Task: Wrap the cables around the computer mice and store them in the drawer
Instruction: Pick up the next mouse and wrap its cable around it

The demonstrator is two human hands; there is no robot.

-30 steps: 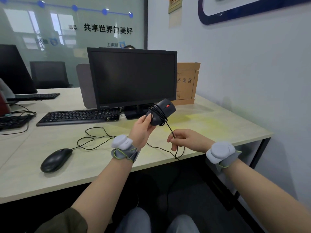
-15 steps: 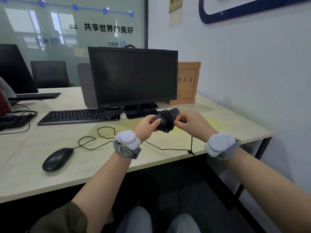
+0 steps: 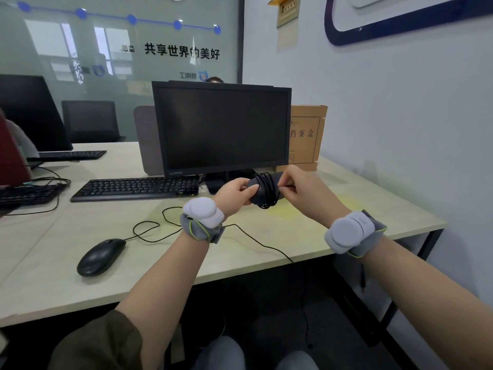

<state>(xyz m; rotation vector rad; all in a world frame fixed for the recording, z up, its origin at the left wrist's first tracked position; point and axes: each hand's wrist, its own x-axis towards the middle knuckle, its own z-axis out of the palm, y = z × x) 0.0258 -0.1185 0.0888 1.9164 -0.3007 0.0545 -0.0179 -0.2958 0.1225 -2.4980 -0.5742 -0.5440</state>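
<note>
I hold a black mouse above the desk in front of the monitor, its black cable wound around its body in several loops. My left hand grips the mouse's left end. My right hand pinches the cable at the mouse's right side. A second black mouse lies on the desk at the front left; its loose cable curls across the desk and drops over the front edge. No drawer is in view.
A dark monitor and a black keyboard stand behind my hands. A brown file box leans at the wall. Another keyboard with cables lies far left. The desk's front edge runs below my wrists.
My right hand rose from below the desk edge up to the mouse, winding the hanging cable onto it. The mouse came lower and level in my left hand.
</note>
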